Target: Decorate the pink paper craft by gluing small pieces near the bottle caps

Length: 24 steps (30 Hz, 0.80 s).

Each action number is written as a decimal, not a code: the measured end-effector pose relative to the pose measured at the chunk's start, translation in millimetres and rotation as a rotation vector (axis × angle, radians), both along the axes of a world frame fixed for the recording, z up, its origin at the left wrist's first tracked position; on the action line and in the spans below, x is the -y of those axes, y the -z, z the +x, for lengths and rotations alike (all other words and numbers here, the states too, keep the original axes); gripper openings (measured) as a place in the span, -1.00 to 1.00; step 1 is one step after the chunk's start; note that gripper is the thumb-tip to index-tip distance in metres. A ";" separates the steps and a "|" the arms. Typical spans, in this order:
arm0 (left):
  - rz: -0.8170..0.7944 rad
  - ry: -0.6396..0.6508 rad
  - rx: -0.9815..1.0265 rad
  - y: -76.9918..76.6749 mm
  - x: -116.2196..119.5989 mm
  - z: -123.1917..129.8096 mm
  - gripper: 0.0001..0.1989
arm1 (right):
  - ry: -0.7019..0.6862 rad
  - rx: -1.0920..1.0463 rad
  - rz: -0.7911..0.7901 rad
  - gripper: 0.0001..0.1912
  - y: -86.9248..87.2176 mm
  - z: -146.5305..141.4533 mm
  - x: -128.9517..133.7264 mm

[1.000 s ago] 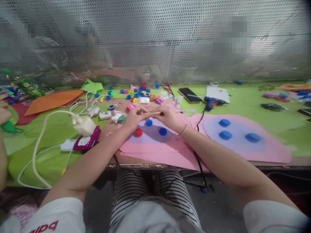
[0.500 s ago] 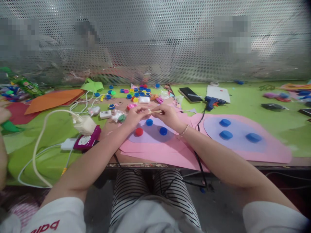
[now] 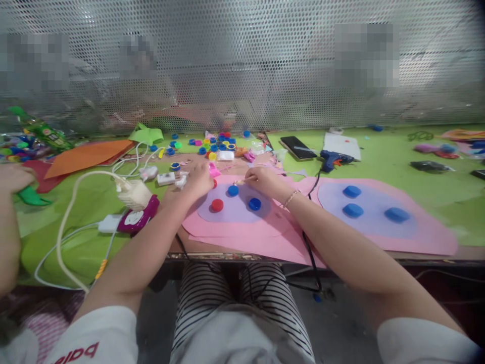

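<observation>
My right hand (image 3: pixel 264 182) is closed in a pinch on a thin tan stick (image 3: pixel 248 179), whose pale end points left over the lilac paper oval (image 3: pixel 242 215). On that oval lie two blue bottle caps, one blue cap (image 3: pixel 233 190) by the stick and another blue cap (image 3: pixel 254 204) below my right hand, plus a red cap (image 3: pixel 217 205). My left hand (image 3: pixel 200 180) is low at the oval's left edge, fingers bent down and mostly hidden. Beside its fingertips show a crumpled pink piece (image 3: pixel 214 170) and a partly covered red cap (image 3: pixel 214 183).
Right of me lies a second pink sheet (image 3: pixel 435 237) with blue caps on lilac. Behind are a blue glue gun (image 3: pixel 333 160), a phone (image 3: pixel 297 147) and several loose caps (image 3: pixel 214 147). A power strip (image 3: pixel 140 217) with cables stands left. Another person's hand (image 3: pixel 15 178) is far left.
My hands were together at the tan stick. My left hand has left it and moved left and down. My right hand keeps the stick, slightly lower and farther right.
</observation>
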State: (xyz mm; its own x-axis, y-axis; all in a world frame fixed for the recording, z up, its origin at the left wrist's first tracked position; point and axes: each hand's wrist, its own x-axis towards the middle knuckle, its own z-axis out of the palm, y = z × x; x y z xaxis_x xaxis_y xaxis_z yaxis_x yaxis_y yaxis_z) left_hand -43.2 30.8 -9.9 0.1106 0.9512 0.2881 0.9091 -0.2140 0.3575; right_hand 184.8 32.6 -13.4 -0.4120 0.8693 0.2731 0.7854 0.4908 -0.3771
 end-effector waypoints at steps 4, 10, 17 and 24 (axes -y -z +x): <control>-0.014 -0.028 -0.198 -2.5 6.5 1.2 -0.53 | 0.016 0.095 -0.045 -0.85 -1.0 -0.5 1.6; -0.087 -0.023 -0.257 -1.9 5.0 -0.6 -0.64 | 0.005 0.122 -0.049 -0.77 -2.0 -2.3 5.5; -0.077 -0.030 -0.296 0.5 8.0 2.7 -0.65 | -0.021 0.110 -0.044 -0.81 4.0 -0.8 0.6; -0.047 -0.062 -0.309 -1.8 11.7 4.4 -0.60 | -0.009 0.041 -0.026 -0.80 6.5 0.2 -1.4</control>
